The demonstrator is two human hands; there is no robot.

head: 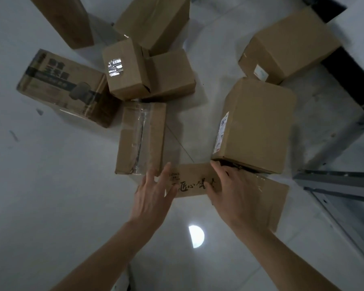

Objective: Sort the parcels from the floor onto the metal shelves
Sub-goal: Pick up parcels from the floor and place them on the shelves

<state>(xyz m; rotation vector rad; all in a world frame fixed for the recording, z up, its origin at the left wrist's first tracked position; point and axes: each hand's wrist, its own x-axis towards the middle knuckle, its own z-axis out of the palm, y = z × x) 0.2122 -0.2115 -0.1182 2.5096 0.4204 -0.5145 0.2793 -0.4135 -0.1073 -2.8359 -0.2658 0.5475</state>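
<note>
Hands reached down together to a flat box point(246, 194) lying on the pale floor point(51, 185) nearest the person. Left hand point(153, 196) lay at the box's left end with fingers straight and spread, tips against its edge, gripping nothing. Right hand point(233, 194) rested on top of the box beside black handwriting point(192, 185), fingers extended toward the far edge; whether the tips hooked over that edge could not be told. A round light spot point(195, 236) shone on the floor between the forearms. Just beyond the flat box, a tall box point(259, 124) with a white label on its left face stood touching it, its near bottom edge over the flat box's far side. To the left of that, a taped box point(141, 137) lay just beside the left fingertips. Farther off, a small box point(124, 70) with a shiny label leaned against a plain box point(172, 74), and a printed box point(65, 87) with dark graphics sat left of them. At right, another labelled box point(288, 47) sat near a dark shelf frame point(349, 80), with grey shelf rails point(340, 183) lower at the right edge. Two more boxes, one upright point(65, 19) and one large point(153, 19), stood farthest away.
</note>
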